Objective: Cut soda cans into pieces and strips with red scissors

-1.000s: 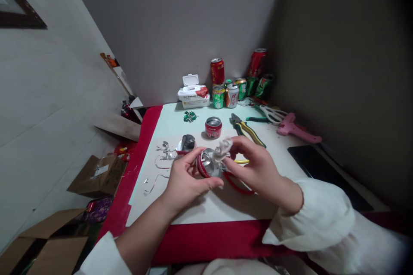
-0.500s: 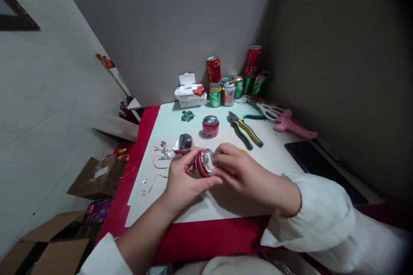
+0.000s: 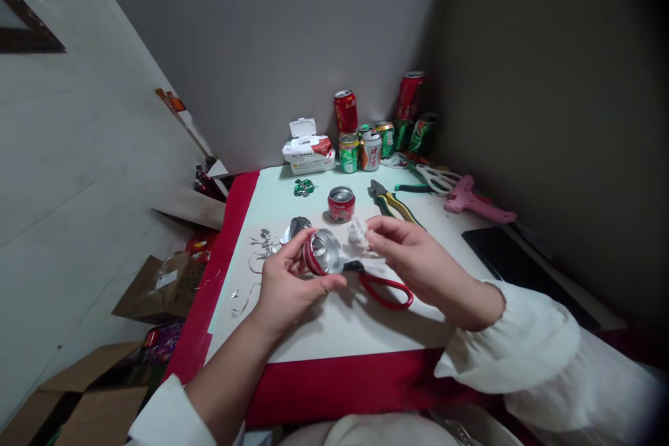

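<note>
My left hand point(image 3: 293, 275) is wrapped round a cut-down red can point(image 3: 324, 253), its open, bare-metal inside tilted towards me. To its right, my right hand point(image 3: 408, 244) pinches a crumpled white tissue point(image 3: 358, 233), held clear of the can. Red-handled scissors point(image 3: 387, 290) lie on the white sheet below the right hand; their blades are largely hidden. Just beyond the hands a second cut-down red can point(image 3: 341, 205) stands upright. A cut piece of can metal point(image 3: 297, 226) sits behind my left hand.
Thin metal scraps point(image 3: 265, 242) lie left. Pliers point(image 3: 391, 202), a pink glue gun point(image 3: 478, 202) and a dark flat tablet-like slab point(image 3: 527, 275) are on the right. Behind stand a wipes pack point(image 3: 308, 153), a green can point(image 3: 349, 154) and several other cans. Green bits point(image 3: 304, 187) lie near the wipes.
My right hand has drawn the tissue out of the can and moved right. The left hand has shifted slightly left with the can. The red-handled scissors have come into view.
</note>
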Tool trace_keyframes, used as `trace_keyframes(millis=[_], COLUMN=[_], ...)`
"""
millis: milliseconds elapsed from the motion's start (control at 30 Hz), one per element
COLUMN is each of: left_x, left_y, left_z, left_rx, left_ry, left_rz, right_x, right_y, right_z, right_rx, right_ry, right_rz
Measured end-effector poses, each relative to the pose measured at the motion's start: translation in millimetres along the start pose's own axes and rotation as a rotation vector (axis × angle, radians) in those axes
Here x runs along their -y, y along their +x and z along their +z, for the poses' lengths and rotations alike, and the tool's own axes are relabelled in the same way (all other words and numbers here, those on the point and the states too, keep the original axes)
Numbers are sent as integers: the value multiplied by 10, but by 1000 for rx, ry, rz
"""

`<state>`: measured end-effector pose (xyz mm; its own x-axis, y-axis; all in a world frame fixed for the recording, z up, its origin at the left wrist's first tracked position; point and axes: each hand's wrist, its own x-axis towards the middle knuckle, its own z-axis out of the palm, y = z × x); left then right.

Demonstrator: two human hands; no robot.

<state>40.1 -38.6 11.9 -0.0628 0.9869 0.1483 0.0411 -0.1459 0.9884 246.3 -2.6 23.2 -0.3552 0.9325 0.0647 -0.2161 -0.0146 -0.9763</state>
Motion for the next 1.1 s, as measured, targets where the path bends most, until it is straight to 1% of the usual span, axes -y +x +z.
trace_keyframes(millis=[33, 67, 133, 267, 333, 467, 567, 633, 767, 867, 967, 1100], left_x=[-6, -9, -4, 26, 33, 20, 21, 42, 90, 74, 12, -38], left_y=[0, -3, -11, -22, -29, -58, -76, -84, -111, -140, -153, -128], left_z=[5, 12, 26, 38, 43, 79, 106, 110, 87, 72, 83, 119], left_rx=[2, 14, 34, 65, 99, 135, 155, 150, 102, 94, 104, 118], left_ry=[-16, -27, -41, -54, -26, 27, 24, 20, 24, -9, -51, -128], left_rz=[-13, -22, -31, -22, -10, -25, -39, -23, 14, -5, -51, -131], right_x=[0, -2, -11, -63, -100, -152, -134, -90, 32, 116, 176, 197], right_y=[7, 6, -17, -106, -138, -163, -177, -186, -195, -195, -190, -162], right_z=[0, 6, 33, 124, 160, 182, 172, 159, 121, 71, 4, -59], right_rx=[-63, -98, -111, -9, 35, 42, 115, 191, 341, 442, 501, 527], right_ry=[35, 37, -43, -423, -543, -624, -686, -728, -759, -758, -855, -1065], right_rz=[-18, -53, -158, -478, -603, -716, -814, -832, -778, -733, -721, -758])
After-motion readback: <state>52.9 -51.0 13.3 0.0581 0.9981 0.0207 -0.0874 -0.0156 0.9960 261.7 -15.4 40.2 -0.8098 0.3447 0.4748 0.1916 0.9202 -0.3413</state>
